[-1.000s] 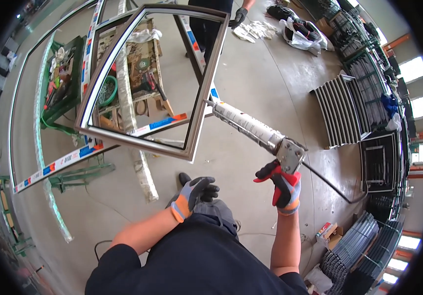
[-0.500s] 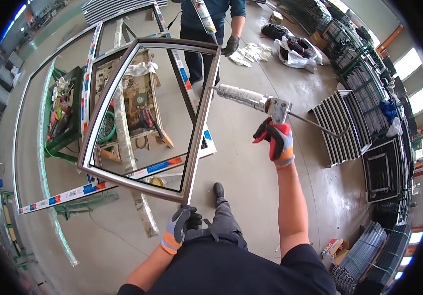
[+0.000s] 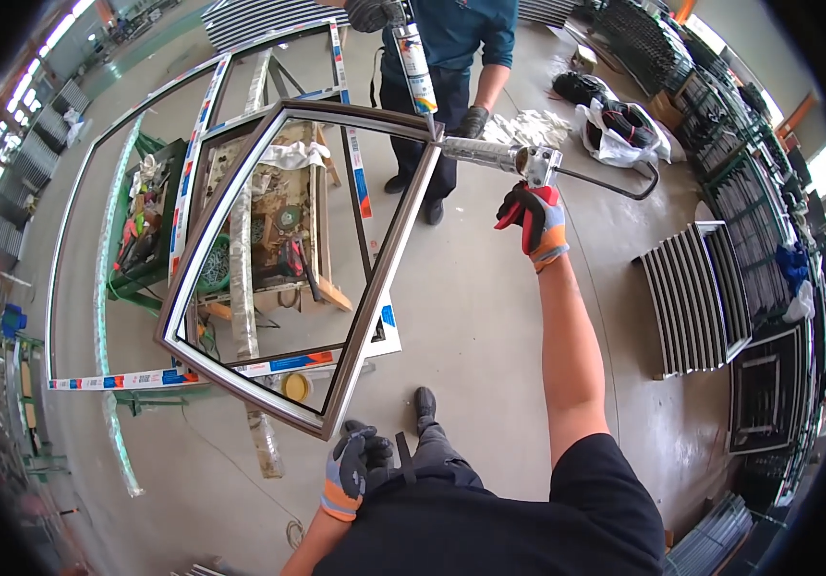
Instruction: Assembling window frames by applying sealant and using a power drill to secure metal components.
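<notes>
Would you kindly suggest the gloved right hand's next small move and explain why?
Perhaps the right hand should ease its silver metal caulking gun slightly back: it and a white-tubed gun held by a co-worker both point at the same upper corner of the brown angular metal frame, so they might bump.

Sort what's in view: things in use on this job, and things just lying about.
In use, as far as I can judge:
caulking gun, held in the right hand
brown frame
co-worker's caulking gun

Apparently lying about:
white bag on the floor
white heap near it
slatted stack
white cloth
</notes>
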A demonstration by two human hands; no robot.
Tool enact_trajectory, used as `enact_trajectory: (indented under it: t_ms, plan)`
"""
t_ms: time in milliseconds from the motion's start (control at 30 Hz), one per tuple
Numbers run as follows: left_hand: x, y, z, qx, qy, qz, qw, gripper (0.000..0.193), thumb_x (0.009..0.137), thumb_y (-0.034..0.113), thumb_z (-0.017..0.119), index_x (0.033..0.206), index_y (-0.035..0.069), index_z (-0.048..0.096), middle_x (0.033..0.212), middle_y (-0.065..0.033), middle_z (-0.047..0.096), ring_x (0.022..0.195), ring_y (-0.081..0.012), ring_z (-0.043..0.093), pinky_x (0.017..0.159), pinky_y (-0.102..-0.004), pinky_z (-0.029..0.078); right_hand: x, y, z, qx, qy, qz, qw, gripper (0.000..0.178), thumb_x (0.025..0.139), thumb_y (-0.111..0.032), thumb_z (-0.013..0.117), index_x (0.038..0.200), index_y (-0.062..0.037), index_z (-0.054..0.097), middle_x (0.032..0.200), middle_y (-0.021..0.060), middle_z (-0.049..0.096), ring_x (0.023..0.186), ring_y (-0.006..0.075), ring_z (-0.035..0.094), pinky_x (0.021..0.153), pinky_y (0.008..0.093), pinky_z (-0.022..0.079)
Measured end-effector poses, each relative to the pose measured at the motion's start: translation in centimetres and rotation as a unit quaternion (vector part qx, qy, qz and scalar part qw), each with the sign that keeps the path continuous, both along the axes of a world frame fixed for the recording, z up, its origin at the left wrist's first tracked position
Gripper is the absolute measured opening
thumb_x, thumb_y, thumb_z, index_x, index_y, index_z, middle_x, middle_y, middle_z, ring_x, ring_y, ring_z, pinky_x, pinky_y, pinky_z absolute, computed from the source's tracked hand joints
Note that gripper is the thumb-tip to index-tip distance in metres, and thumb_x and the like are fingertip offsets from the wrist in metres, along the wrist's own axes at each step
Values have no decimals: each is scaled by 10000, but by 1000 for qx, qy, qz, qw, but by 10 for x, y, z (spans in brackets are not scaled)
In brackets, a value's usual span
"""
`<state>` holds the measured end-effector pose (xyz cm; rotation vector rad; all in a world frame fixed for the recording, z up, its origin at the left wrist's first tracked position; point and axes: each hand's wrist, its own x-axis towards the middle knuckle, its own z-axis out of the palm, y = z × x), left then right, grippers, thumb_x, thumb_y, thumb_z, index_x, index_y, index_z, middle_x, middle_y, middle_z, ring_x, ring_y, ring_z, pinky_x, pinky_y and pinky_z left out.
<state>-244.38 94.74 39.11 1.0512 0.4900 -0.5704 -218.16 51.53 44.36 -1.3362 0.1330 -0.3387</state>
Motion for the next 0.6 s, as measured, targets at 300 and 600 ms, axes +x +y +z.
enact_trajectory:
  t_ms: [300, 600]
  plan:
    - [-19, -1, 5, 53, -80, -15, 995, 368, 1001, 261, 544, 1214, -38, 569, 1018, -161, 687, 922, -240, 681, 830, -352, 563, -64, 22, -1, -7, -36, -16, 999, 358, 839, -38, 605, 1168, 103, 590, 1181, 230, 641, 1107, 318, 642, 886, 422, 572]
    - [-68, 84, 3, -30, -109, 92, 989, 414, 1033, 276, 516, 1310, -30, 548, 1064, -136, 705, 962, -220, 695, 861, -341, 553, -233, 210, 31, 118, -47, 177, 976, 684, 814, -202, 629, 1384, 105, 409, 1283, 288, 582, 1187, 436, 591, 799, 493, 617]
